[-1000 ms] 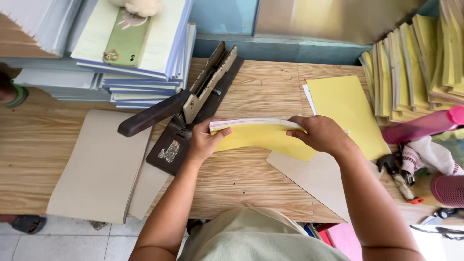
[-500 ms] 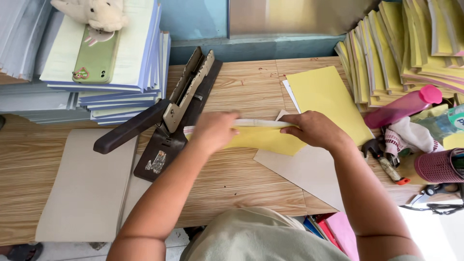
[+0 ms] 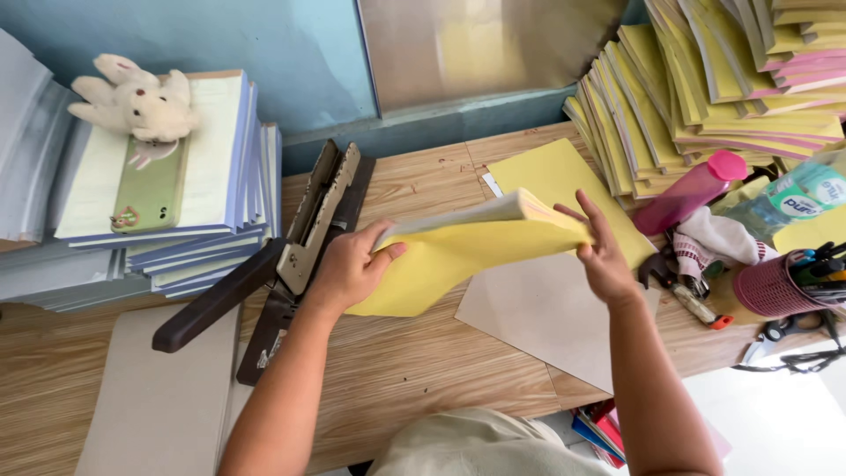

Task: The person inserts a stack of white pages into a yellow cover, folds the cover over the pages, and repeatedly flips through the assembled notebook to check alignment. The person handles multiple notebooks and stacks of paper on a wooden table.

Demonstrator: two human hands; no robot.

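Note:
A yellow-covered booklet [image 3: 458, 251] with white pages inside is lifted off the wooden table [image 3: 414, 370], folded edge upward. My left hand [image 3: 348, 269] grips its left end. At the right end, my right hand [image 3: 604, 256] pinches the fold. A large long-arm stapler [image 3: 282, 256] with a dark handle lies just left of my left hand. Under the booklet lie a grey card sheet [image 3: 546, 313] and a loose yellow sheet [image 3: 555, 172].
Stacks of blue-edged booklets [image 3: 203, 176] stand at the left, topped by a green phone [image 3: 150, 189] and a plush rabbit [image 3: 137, 101]. Yellow booklets [image 3: 705, 97] are piled at the right, beside a pink bottle [image 3: 692, 189], a pink pen cup [image 3: 780, 286] and scissors [image 3: 793, 339].
Both hands have raised the booklet from lying flat near the stapler to a tilted, lifted position. The camera view has shifted left and down.

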